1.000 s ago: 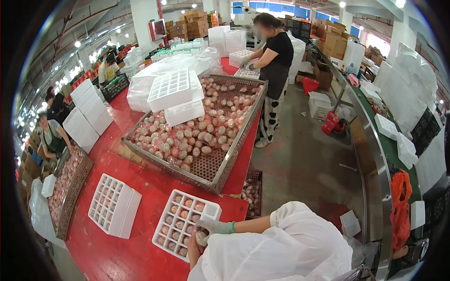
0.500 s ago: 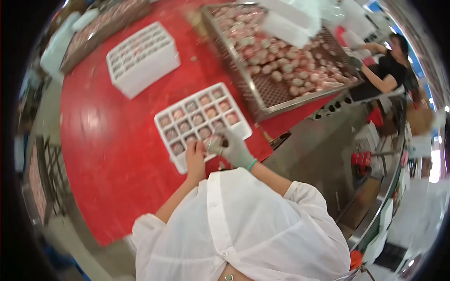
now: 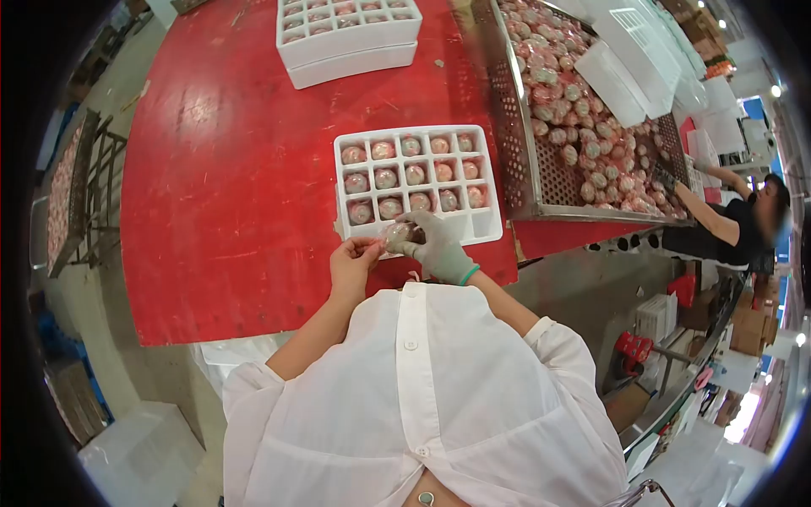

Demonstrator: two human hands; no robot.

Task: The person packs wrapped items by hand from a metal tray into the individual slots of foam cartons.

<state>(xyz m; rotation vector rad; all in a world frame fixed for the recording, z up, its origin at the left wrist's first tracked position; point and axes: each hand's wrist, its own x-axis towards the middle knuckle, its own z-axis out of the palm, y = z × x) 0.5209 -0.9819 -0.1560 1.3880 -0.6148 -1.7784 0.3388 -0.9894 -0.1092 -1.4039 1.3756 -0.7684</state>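
Observation:
A white divided tray (image 3: 340, 195) lies on the red table, many of its cells holding pinkish-white balls in clear wrap. At its near edge, my right hand (image 3: 440, 250), in a pale grey glove with a green cuff, curls around a clear-wrapped ball (image 3: 395, 236). My bare left hand (image 3: 354, 264) meets it from the left, thumb and fingertips pinched at the ball's wrapper. Cells in the tray's near right corner hold no ball. Fingers partly cover the ball, and the near left cells are hard to make out.
Stacked white trays (image 3: 351, 61) stand at the far side of the red table (image 3: 228, 194). To the right, a metal-rimmed perforated bin (image 3: 534, 173) holds many wrapped balls, with white foam trays (image 3: 610, 83) on top. Beyond it, a person in black (image 3: 733, 221) reaches into the bin.
The camera view has turned, so the tray and bin now appear farther right and squarer. Both hands stay together at the tray's near edge, around the wrapped ball.

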